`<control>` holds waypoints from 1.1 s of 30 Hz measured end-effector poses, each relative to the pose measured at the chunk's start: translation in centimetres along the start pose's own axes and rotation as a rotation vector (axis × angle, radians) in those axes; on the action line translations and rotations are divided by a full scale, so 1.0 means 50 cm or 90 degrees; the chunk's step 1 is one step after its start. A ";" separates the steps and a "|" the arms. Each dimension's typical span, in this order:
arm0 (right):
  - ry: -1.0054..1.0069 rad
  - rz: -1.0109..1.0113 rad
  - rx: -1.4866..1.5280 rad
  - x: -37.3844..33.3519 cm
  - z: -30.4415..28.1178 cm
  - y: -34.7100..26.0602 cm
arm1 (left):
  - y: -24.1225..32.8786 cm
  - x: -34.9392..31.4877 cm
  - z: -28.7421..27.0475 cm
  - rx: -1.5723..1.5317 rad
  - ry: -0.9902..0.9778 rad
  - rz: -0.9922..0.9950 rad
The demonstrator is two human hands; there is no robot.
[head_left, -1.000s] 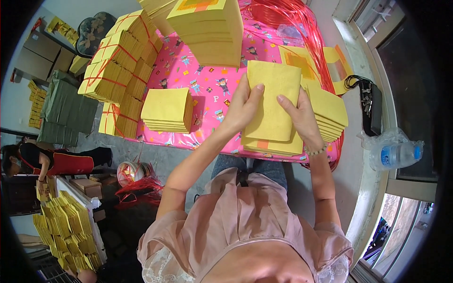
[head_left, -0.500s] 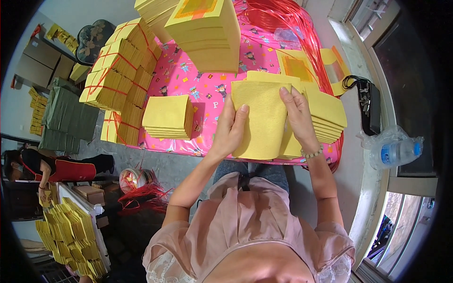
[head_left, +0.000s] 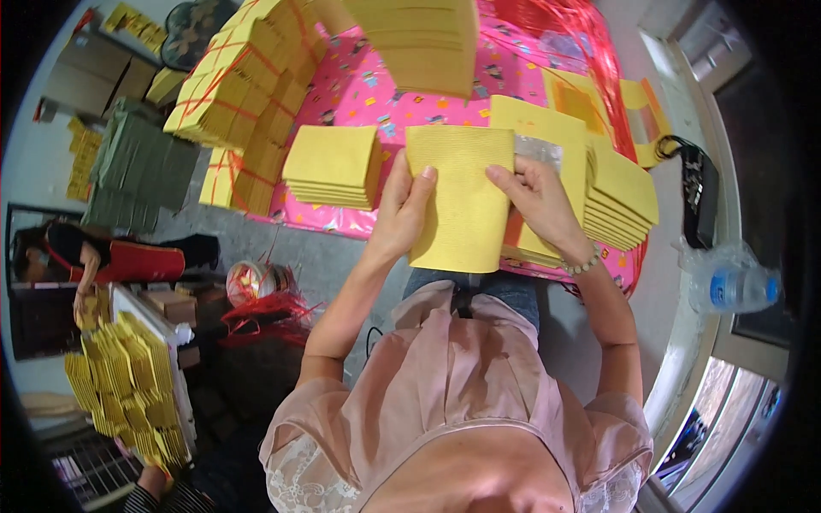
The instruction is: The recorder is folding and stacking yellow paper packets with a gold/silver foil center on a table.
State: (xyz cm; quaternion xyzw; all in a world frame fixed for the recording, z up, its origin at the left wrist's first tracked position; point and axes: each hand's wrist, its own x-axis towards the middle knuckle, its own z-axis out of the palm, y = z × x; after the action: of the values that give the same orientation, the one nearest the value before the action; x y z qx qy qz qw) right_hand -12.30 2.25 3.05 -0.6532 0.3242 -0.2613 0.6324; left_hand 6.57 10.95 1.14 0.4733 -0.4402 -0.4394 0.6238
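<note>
In front of me I hold a folded pad of rough yellow paper (head_left: pixel 457 205) upright between both hands. My left hand (head_left: pixel 404 205) grips its left edge with the thumb on the front. My right hand (head_left: pixel 540 201), a beaded bracelet at the wrist, pinches the right edge, thumb also in front. Partly hidden behind that hand is a pile of flat yellow sheets (head_left: pixel 534 124), where a silver patch and some orange-red show. Right of it lies a fanned stack of folded yellow paper (head_left: pixel 620 201). Left of my hands sits a small neat stack of folded yellow paper (head_left: pixel 332 167).
A tall yellow paper stack (head_left: pixel 423 47) and red-tied bundles (head_left: pixel 235 103) stand on the pink tablecloth (head_left: pixel 359 98). Red strips (head_left: pixel 617 81) trail along the right. A plastic bottle (head_left: pixel 740 289) lies by the window. At left, a person in a red apron (head_left: pixel 141 258) works near more yellow paper (head_left: pixel 124 376).
The view has shifted, so the table sits higher in the picture. The held pad has moved left, away from the sheet pile, uncovering its silver patch. Both hands keep hold of the pad.
</note>
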 end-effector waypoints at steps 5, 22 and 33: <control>-0.104 0.147 -0.077 -0.015 0.028 -0.041 | -0.002 -0.031 -0.023 -0.046 0.042 0.011; -0.212 0.085 -0.049 -0.013 0.140 0.008 | 0.021 -0.129 -0.100 -0.027 0.222 0.001; -0.259 0.134 -0.058 -0.010 0.167 0.036 | 0.015 -0.125 -0.152 -0.036 0.274 0.079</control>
State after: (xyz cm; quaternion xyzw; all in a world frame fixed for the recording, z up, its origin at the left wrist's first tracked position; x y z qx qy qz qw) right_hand -6.53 8.16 0.75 -0.6828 0.2678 -0.0421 0.6785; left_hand 12.57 18.63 -0.18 0.5103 -0.3127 -0.3014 0.7423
